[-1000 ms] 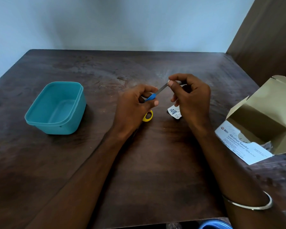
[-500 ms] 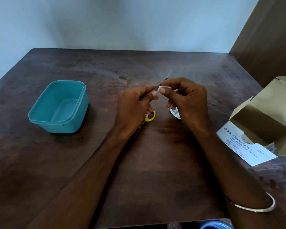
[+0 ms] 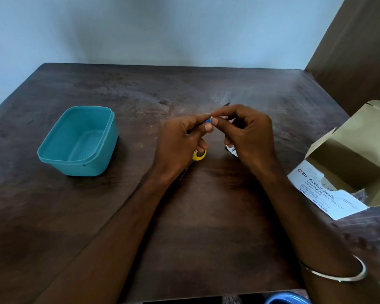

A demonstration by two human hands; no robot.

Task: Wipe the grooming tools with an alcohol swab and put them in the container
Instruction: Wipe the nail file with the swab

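While raised mid-table, left hand [image 3: 180, 141] grips blue-handled tool [image 3: 207, 121] | right hand [image 3: 248, 130] pinches swab [image 3: 223, 117] on it

One head-worn view — looking forward and down, close over the dark table [image 3: 206, 227].

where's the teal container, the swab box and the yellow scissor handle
teal container [image 3: 110, 126]: head view, right wall near the rim
swab box [image 3: 320, 189]: head view, white printed label panel
yellow scissor handle [image 3: 198, 157]: head view, lower curve of the ring

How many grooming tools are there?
2 that I can see: a blue-handled tool held in both hands, and yellow-handled scissors on the table under the left hand. Others may be hidden.
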